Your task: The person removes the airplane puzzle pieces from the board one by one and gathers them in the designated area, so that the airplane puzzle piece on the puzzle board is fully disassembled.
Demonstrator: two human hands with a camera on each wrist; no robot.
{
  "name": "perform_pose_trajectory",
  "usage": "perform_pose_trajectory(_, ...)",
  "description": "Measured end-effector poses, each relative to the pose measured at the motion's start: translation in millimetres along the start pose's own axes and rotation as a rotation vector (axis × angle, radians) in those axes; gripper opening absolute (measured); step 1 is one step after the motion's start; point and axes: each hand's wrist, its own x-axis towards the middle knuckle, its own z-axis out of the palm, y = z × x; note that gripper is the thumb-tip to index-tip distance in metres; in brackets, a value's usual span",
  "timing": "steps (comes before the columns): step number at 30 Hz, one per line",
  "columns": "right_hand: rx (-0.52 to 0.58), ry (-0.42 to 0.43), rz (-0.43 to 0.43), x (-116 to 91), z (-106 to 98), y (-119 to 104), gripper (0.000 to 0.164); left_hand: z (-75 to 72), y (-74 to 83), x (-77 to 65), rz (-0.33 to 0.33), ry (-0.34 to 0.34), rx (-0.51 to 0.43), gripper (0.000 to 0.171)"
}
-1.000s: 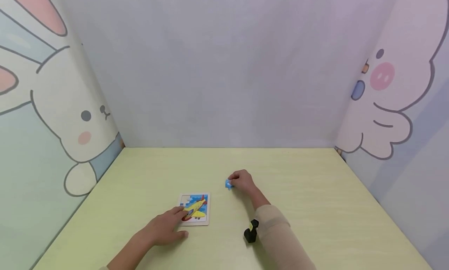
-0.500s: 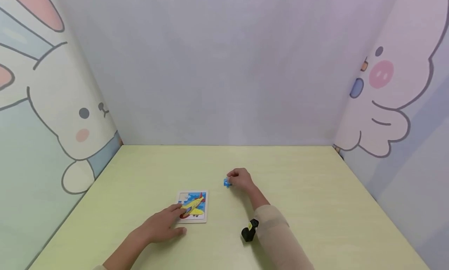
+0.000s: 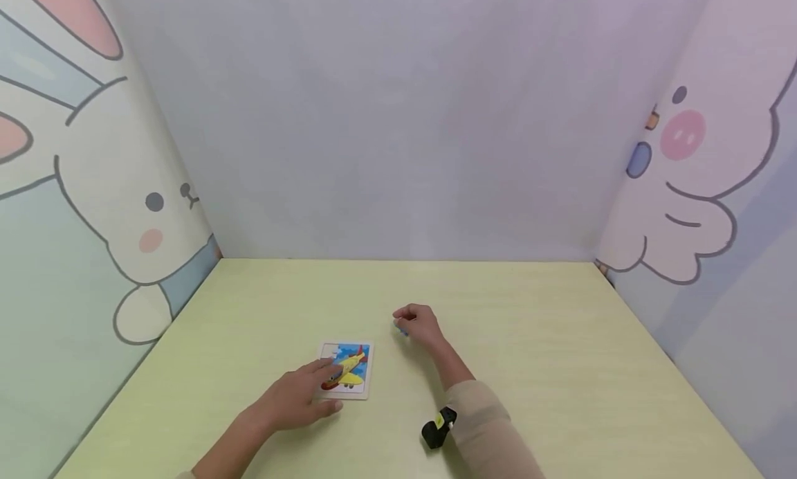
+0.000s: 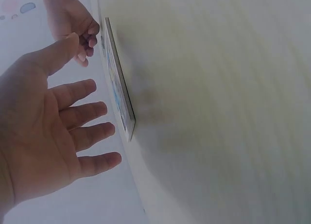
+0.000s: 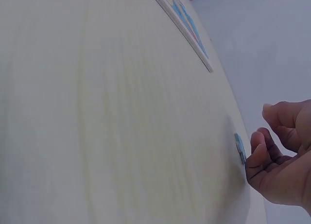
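A small airplane puzzle board (image 3: 370, 368) lies on the table, a yellow plane on blue sky, with a pale bare patch at its upper left. My left hand (image 3: 299, 399) reaches over the board's left side, fingers spread and straight. In the left wrist view, the fingers of the left hand (image 4: 53, 127) hang beside the board's edge. Farther right, my right hand (image 3: 420, 324) is bent low over a blue puzzle piece (image 3: 401, 329) and partly covers it. The right wrist view shows this puzzle piece (image 5: 240, 148) at the curled fingers, with the thumb apart from them.
A black device (image 3: 438, 429) is strapped at the right sleeve's cuff. The pale yellow table (image 3: 529, 327) ends at a plain back wall (image 3: 398, 133). Side walls carry a rabbit drawing (image 3: 149, 216) and a pig drawing (image 3: 681, 136).
My right hand has shifted slightly left, covering more of the blue piece, and its fingertips have parted. My left hand has slid a little farther over the board.
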Motion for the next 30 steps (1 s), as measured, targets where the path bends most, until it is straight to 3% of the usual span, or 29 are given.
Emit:
perform_pose_trajectory(8,0.013,-0.042,-0.042,-7.9,22.4,-10.9,0.009,13.5,2.5,4.8,0.004,-0.040,0.036,0.068)
perform_pose_trajectory(16,0.009,-0.096,-0.102,-10.1,40.5,-26.6,0.009,16.2,3.8,7.1,-0.023,-0.043,0.053,0.073)
perform_pose_trajectory(30,-0.055,-0.226,-0.053,-9.8,76.3,-27.3,0.009,15.9,7.6,9.1,-0.031,-0.033,0.098,0.072)
